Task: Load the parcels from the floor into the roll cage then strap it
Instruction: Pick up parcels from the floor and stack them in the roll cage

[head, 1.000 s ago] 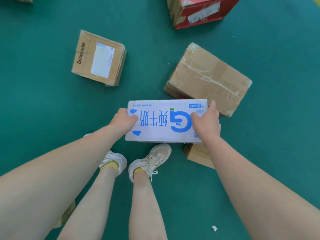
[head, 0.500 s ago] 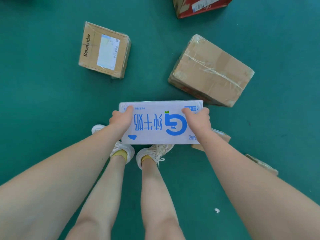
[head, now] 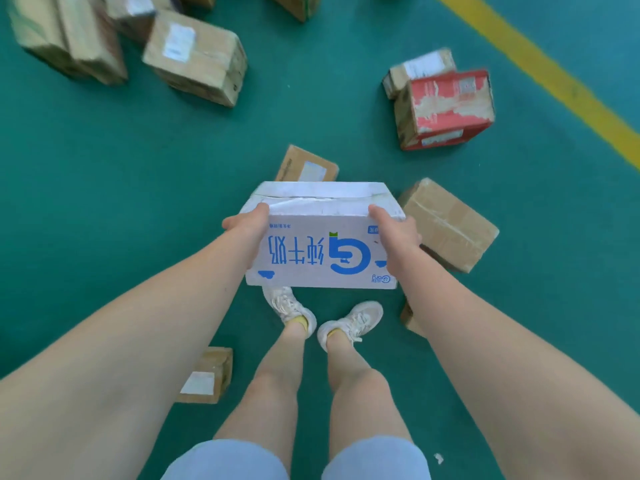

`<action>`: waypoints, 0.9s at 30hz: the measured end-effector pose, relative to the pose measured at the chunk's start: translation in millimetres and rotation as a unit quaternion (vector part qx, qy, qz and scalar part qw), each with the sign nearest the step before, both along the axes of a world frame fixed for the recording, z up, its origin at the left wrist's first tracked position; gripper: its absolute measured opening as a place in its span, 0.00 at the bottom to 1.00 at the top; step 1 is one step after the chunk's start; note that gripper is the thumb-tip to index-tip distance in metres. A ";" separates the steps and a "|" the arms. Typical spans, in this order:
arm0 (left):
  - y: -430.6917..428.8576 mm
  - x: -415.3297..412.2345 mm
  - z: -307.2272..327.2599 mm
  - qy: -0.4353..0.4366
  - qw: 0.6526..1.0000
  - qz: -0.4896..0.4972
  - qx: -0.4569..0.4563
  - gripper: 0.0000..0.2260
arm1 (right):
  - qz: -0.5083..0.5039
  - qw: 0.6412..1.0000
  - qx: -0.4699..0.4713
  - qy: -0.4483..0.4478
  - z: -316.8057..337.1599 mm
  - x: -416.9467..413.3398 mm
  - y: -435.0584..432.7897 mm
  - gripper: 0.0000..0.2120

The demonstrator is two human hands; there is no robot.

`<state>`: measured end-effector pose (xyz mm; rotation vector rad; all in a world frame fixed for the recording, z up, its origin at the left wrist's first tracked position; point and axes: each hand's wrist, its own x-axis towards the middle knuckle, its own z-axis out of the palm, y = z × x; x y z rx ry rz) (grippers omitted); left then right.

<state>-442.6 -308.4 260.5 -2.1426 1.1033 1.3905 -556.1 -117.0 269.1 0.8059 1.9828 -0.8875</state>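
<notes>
Green floor [head: 121, 188] fills the view, and both bare arms reach straight out and down from the bottom corners, meeting on the white box [head: 322, 251]. That box is up off the floor, held level in front of the person, its blue-printed face turned to the camera with the print upside down. The left hand [head: 247, 230] clamps its left end and the right hand [head: 394, 237] clamps its right end. Each hand is wrapped round its corner, with one digit laid up to the taped top edge. Wrists are straight and the elbows look nearly locked.

Far beyond the box to the right, a yellow line [head: 554, 81] cuts across the corner. Far beyond it to the left sits a blurred pile [head: 69, 39] of brown cartons, with a big labelled carton [head: 195, 62] at its near side. Beyond the box to the right stands a red carton [head: 445, 107], scuffed pale on top. Just right of the box lies a taped brown carton [head: 450, 223], partly hidden by the right hand. Peeking out right behind the box is a small brown parcel [head: 306, 166]. Below and left of the box, tucked beside the left arm, lies another small parcel [head: 207, 375]. Directly under the box are two pale shoes [head: 289, 308] with yellow socks, toes pointing at it
</notes>
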 end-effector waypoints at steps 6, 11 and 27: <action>-69.8 17.0 119.5 0.081 0.992 0.073 -0.069 0.30 | -0.028 0.993 -0.089 0.066 115.0 -1.2 -89.5 0.30; -133.9 37.0 201.9 0.134 0.972 0.114 -0.154 0.29 | 0.011 0.979 -0.169 0.116 194.1 3.2 -165.1 0.22; -300.4 162.1 377.8 0.199 0.892 0.237 -0.329 0.23 | 0.246 0.898 -0.334 0.149 362.4 58.9 -418.2 0.30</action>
